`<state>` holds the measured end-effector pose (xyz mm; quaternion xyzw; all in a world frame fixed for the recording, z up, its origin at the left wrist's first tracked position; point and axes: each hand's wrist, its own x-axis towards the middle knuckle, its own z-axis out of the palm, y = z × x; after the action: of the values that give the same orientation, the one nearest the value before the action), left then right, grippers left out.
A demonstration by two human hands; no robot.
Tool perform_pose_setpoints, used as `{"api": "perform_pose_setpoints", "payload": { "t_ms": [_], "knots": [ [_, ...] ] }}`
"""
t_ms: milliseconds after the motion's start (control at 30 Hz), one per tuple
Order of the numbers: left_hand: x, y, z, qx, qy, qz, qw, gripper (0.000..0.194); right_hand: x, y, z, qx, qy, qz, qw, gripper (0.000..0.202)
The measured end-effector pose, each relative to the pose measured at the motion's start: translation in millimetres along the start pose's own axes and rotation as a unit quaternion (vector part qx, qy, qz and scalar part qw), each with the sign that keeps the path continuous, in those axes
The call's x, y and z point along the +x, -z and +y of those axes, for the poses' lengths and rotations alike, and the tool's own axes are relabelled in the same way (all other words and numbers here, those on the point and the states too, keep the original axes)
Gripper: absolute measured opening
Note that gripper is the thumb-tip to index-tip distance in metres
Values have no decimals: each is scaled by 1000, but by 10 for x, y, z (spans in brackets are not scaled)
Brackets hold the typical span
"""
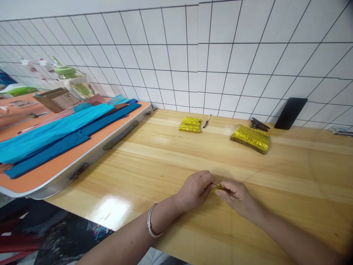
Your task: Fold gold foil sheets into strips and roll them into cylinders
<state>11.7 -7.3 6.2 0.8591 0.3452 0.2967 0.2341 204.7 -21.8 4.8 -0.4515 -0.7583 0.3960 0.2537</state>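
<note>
Low over the wooden table, my left hand [195, 189] and my right hand [238, 197] meet, both closed on one small piece of gold foil paper [217, 187]. Fingers and thumbs pinch it from either side, so most of the paper is hidden and its exact shape cannot be made out. Beyond my hands, to the right, lies a stack of embossed gold foil paper [250, 138]. Farther back, left of the stack, sit several folded gold foil pieces [190, 124] laid side by side.
A pen [207, 121] lies near the tiled wall. Behind the stack is a dark hair clip [259, 124], and a black phone-like slab [291, 113] leans on the wall. At left, an orange-topped table [68, 162] holds blue fabric [57, 127], a cardboard box [56, 99] and a green-lidded bottle [66, 73].
</note>
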Motion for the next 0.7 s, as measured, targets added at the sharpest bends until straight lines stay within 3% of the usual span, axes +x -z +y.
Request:
{"api": "perform_pose_setpoints", "payload": {
  "t_ms": [200,500,700],
  "knots": [
    [11,34,1,20,3,-15,1000,16,-3,6,48,-12,46,19,999,30],
    [0,56,-34,108,-7,-12,994,21,-25,52,1,1,37,43,998,23],
    [7,158,-26,80,1,-15,997,19,-64,102,-12,-8,58,82,995,20]
  ]
}}
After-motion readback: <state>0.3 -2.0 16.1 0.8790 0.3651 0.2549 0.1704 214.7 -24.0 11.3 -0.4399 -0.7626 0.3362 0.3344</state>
